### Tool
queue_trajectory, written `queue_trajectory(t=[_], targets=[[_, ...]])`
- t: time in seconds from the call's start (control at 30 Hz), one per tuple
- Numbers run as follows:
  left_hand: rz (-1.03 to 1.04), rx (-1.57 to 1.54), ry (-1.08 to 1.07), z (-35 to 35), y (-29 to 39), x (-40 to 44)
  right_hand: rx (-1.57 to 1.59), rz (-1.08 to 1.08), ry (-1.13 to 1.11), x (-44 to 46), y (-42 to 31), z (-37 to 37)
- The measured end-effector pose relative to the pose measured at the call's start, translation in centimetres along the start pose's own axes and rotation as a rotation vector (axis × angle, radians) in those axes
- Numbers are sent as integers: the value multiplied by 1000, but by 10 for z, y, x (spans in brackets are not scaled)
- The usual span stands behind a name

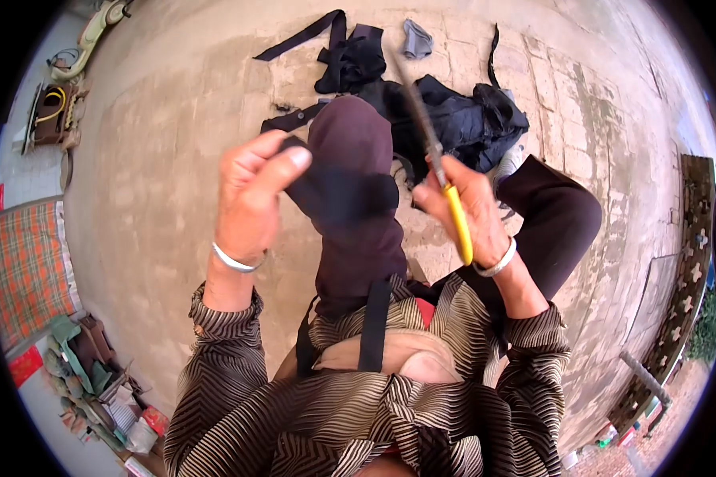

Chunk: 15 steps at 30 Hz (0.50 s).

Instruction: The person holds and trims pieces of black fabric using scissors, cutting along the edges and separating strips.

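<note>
My left hand (254,195) pinches one end of a piece of black cloth (346,195), which is blurred and hangs across in front of my raised knee. In my right hand (473,207) is a pair of scissors (457,222) with a yellow handle, its long blade pointing up and away. The far end of the black cloth lies a little left of my right hand; whether they touch cannot be made out. A black strip (374,326) lies over my lap.
Black cloth pieces (354,63) and a larger dark heap (485,115) lie on the ground beyond my knees, with a small grey cloth (417,40). A checked cloth (32,270) and assorted items (95,374) are at the left. A low wall (688,262) stands right.
</note>
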State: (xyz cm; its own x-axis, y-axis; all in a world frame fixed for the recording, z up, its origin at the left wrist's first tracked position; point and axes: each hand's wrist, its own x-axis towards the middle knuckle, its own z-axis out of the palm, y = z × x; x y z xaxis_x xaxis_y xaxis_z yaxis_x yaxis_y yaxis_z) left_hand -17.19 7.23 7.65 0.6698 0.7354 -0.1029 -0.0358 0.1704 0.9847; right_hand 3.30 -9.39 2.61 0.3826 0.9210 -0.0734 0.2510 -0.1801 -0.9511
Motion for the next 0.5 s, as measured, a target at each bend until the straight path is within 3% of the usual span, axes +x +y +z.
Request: queue_trajectory(t=[0.1, 0.23, 0.3, 0.4, 0.5], targets=[[50, -87, 149, -19, -2, -4, 52, 200, 159, 3, 25, -9], [94, -178, 286, -55, -15, -14, 9, 235, 276, 0, 104, -17], [111, -166, 330, -68, -18, -19, -155, 234, 335, -7, 151, -16], [143, -158, 376, -75, -16, -26, -359, 369, 302, -27, 185, -2], [114, -116, 461, -91, -17, -32, -383, 426, 245, -58, 263, 20]])
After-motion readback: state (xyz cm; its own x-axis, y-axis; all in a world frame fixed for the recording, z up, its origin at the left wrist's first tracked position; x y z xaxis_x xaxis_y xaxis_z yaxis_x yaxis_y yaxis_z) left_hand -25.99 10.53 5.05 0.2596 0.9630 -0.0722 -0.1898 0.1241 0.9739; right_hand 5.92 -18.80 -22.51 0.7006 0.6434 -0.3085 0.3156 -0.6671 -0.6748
